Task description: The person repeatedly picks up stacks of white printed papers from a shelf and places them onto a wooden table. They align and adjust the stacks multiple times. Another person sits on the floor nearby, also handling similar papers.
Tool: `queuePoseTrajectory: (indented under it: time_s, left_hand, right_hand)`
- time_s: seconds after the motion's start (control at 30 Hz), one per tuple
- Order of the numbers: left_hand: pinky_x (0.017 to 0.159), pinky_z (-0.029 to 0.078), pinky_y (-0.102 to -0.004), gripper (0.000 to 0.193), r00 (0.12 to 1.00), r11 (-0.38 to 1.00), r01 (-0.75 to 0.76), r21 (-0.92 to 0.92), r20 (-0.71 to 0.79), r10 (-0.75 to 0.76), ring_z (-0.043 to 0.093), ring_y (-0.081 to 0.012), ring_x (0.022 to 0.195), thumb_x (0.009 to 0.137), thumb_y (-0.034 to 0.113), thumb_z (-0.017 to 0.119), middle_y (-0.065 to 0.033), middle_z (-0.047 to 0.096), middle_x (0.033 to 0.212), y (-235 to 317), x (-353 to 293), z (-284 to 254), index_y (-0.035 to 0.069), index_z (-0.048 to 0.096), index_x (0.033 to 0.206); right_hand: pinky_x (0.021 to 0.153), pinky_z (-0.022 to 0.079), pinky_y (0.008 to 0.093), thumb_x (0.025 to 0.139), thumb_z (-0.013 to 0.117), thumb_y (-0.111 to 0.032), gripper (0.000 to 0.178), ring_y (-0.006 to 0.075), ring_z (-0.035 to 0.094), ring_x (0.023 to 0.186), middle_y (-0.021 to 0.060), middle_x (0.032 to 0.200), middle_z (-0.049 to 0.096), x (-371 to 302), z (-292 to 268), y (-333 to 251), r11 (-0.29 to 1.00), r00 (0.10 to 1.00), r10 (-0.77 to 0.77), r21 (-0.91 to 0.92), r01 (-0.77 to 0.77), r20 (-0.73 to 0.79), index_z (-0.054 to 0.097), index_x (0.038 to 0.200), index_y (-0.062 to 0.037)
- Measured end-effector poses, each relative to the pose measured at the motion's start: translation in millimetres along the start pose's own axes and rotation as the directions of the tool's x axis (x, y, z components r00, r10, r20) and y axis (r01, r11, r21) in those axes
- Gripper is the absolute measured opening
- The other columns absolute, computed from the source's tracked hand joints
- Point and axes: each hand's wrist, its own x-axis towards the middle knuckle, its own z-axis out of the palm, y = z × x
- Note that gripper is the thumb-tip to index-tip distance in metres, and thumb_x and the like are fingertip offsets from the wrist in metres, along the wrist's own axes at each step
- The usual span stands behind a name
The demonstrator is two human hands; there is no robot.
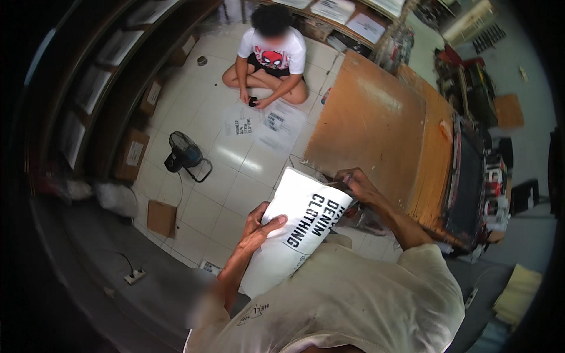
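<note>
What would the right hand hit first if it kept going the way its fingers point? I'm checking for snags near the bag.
Probably the top edge of the white bag: the right hand already pinches there, fingers pointing left. Depth beyond is unclear.

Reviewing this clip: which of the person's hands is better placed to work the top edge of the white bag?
Probably the right hand: its fingers already sit at the top edge of the white bag, beside the wooden table. The left hand grips mid-bag, steadying it.

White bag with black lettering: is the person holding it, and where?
Yes. The left hand grips the white bag at its left edge, thumb across the front; the right hand pinches its top corner.
</note>
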Motion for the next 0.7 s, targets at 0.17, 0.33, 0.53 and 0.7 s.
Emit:
queuePoseTrajectory:
  time_s: [0.17, 0.33, 0.53, 0.7]
  left_hand:
    - [0.086, 0.052, -0.0365, 0.048, 0.996, 0.995, -0.077, -0.057, 0.029, 0.079, 0.065, -0.0205, 0.093, 0.078, 0.027, 0.083, -0.0123, 0.069, 0.100, 10, -10, -8, 0.000, 0.064, 0.112]
    - [0.085, 0.052, -0.0335, 0.045, 0.998, 0.994, -0.054, -0.099, -0.026, 0.052, 0.064, -0.0177, 0.093, 0.078, 0.020, 0.084, -0.0098, 0.069, 0.100, 16, -25, -20, -0.001, 0.063, 0.111]
    - [0.087, 0.051, -0.0344, 0.057, 0.988, 0.992, 0.118, 0.038, -0.103, -0.113, 0.065, -0.0218, 0.097, 0.081, 0.033, 0.079, -0.0156, 0.069, 0.107, 3, -18, -36, -0.004, 0.060, 0.121]
    - [0.092, 0.053, -0.0357, 0.067, 0.941, 0.916, 0.337, -0.219, 0.119, -0.318, 0.067, -0.0285, 0.102, 0.089, 0.042, 0.067, -0.0218, 0.065, 0.120, -36, 22, -55, -0.002, 0.051, 0.137]
  right_hand:
    - [0.097, 0.044, 0.0456, 0.099, 0.038, -0.026, 0.041, 0.0328, 0.060, 0.102, 0.0217, 0.104, 0.065, 48, 16, 7, 0.893, 0.970, -0.222, -0.380, 0.242, 0.096, 0.066, 0.103, 0.0034]
    - [0.087, 0.047, 0.0424, 0.103, 0.032, -0.052, 0.063, 0.0285, 0.061, 0.089, 0.0122, 0.092, 0.066, 21, 45, 32, 0.826, 0.880, 0.455, 0.304, -0.475, 0.139, 0.066, 0.116, -0.0001]
    - [0.061, 0.045, 0.0277, 0.085, 0.039, -0.083, 0.096, 0.0179, 0.056, 0.071, 0.0108, 0.104, 0.068, -66, 86, 24, -0.003, 0.968, 0.157, 0.980, -0.198, 0.196, 0.056, 0.128, 0.0015]
    - [0.063, 0.043, 0.0269, 0.085, 0.065, -0.045, 0.064, 0.0123, 0.054, 0.076, 0.0064, 0.089, 0.062, -28, 64, -91, 0.824, 0.940, -0.197, 0.567, 0.006, 0.277, 0.059, 0.128, 0.0018]
